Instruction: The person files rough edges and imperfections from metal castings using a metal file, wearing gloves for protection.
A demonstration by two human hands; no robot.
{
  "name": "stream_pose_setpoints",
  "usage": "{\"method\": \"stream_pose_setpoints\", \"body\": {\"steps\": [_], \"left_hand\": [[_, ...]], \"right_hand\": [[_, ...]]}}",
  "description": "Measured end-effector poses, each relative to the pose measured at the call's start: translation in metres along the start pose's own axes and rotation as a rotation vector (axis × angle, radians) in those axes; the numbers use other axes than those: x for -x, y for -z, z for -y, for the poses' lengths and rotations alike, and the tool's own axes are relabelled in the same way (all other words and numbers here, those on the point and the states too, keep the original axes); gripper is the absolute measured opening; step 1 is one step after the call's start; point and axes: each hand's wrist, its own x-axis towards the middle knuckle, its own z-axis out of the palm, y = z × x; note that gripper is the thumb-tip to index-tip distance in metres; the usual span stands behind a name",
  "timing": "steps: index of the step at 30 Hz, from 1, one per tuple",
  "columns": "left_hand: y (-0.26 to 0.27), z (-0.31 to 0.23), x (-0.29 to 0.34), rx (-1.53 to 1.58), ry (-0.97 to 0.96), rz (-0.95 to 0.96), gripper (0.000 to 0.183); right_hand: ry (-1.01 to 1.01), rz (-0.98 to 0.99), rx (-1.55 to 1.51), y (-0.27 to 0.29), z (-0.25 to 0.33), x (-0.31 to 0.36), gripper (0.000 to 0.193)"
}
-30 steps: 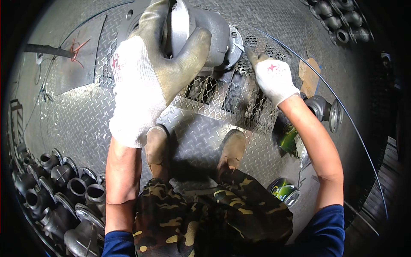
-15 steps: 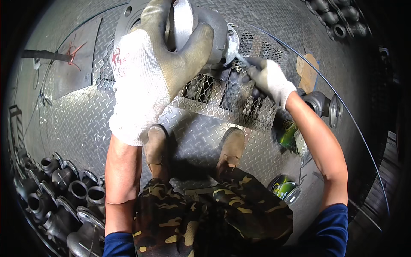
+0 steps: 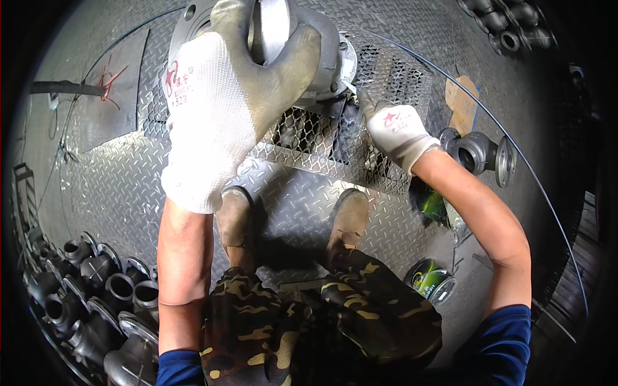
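A grey cast-metal valve body with bolt-holed flanges lies at the top middle, over a mesh grate. My left hand, in a white glove with a grey coated palm, grips it, thumb and fingers spread around its raised round rim. The glove hides much of the casting's left part. My right hand, gloved the same way, is closed on a slim metal tool. Only a short pale tip of the tool shows, at the lower edge of the right-hand flange; its kind is hidden by the fingers.
Expanded-metal mesh lies on the tread-plate floor before my shoes. Another valve body sits to the right, near a hose and green cans. Flanged castings crowd the lower left; more stand at upper right.
My right hand has shifted slightly left and down and turned, so the back of its glove shows more. The left hand keeps its grip on the valve body.
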Motion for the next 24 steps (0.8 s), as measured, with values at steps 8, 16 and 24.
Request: {"method": "stream_pose_setpoints", "body": {"steps": [8,16,24], "left_hand": [[-0.018,0.005,0.003,0.048,-0.035,0.078,0.051],[-0.014,0.01,-0.008,0.006,0.076,0.029,0.051],[-0.018,0.021,-0.001,-0.063,0.037,-0.028,0.06]], "right_hand": [[-0.539,0.068,-1.486,0.004,-0.034,-0.011,0.048],[0.001,-0.178,-0.069,-0.001,-0.013,-0.015,0.046],[-0.061,-0.132,-0.065,0.0,-0.013,0.001,0.054]]}}
